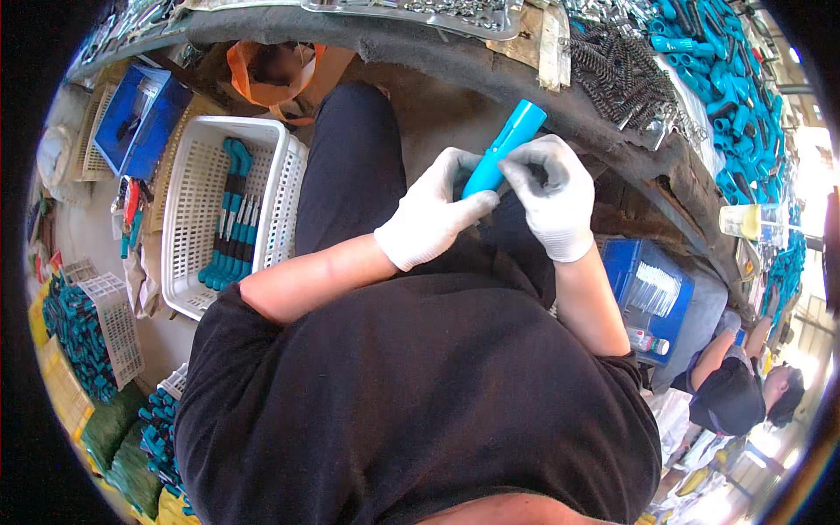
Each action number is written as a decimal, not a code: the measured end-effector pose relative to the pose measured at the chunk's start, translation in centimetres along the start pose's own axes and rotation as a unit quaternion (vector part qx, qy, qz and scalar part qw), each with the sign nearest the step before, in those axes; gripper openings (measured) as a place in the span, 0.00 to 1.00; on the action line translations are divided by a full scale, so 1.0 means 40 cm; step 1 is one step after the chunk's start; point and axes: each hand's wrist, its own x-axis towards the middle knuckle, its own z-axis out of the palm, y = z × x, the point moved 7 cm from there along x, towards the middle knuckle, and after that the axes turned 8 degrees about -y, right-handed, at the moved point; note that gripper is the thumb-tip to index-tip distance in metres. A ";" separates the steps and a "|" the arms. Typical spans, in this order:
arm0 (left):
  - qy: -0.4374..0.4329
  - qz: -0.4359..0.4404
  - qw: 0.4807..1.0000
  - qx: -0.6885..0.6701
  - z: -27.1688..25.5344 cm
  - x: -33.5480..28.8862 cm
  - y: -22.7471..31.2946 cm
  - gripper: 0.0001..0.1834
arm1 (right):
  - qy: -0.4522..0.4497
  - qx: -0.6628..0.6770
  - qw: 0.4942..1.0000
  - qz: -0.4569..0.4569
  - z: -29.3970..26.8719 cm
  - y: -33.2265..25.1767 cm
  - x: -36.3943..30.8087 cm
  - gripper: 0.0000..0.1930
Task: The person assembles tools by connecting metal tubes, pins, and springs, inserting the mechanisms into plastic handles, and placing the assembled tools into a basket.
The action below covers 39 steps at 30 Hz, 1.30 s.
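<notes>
A turquoise plastic tube (521, 131), like a tool handle with a small hole in its side, slants up to the right above my lap. My left hand (429, 214), in a white knit glove, grips its lower end between thumb and fingers. Beside the tube's middle, my right hand (556, 206) has its thumb and fingers curled into a pinch, with dark-smudged fingertips against or very near the side. Whatever sits in that pinch is too small or hidden to make out.
Along the far bench (385, 39) lie a metal tray (490, 22) of small parts, black springs (604, 74) and heaped turquoise parts (726, 87). A white basket (289, 157) holding several turquoise-handled tools (232, 219) stands left. At right are a blue bin (681, 302) and another person (726, 389).
</notes>
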 end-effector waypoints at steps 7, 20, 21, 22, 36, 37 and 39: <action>0.089 0.029 0.969 0.230 0.011 -0.012 0.039 0.27 | 0.062 -0.018 0.996 -0.058 -0.024 0.027 -0.027 0.08; 0.047 0.077 0.961 0.262 0.015 0.001 0.055 0.25 | 0.061 0.246 0.962 0.100 -0.024 0.132 -0.031 0.24; 0.031 0.087 0.962 0.259 0.015 0.003 0.056 0.25 | 0.057 0.244 0.963 0.100 -0.021 0.127 -0.023 0.24; 0.002 0.052 0.967 0.248 0.012 0.013 0.046 0.25 | 0.060 0.258 0.961 0.081 -0.020 0.115 -0.016 0.27; -0.071 -0.006 0.995 0.073 -0.052 0.032 0.036 0.33 | -0.043 -0.222 0.972 0.068 -0.060 -0.017 0.194 0.07; -0.077 -0.002 0.995 0.070 -0.054 0.038 0.040 0.33 | -0.022 -0.245 0.969 -0.018 -0.084 -0.041 0.235 0.05; -0.062 -0.026 0.997 -0.031 -0.073 0.038 0.021 0.32 | -0.020 -0.323 0.945 -0.039 -0.086 -0.062 0.338 0.06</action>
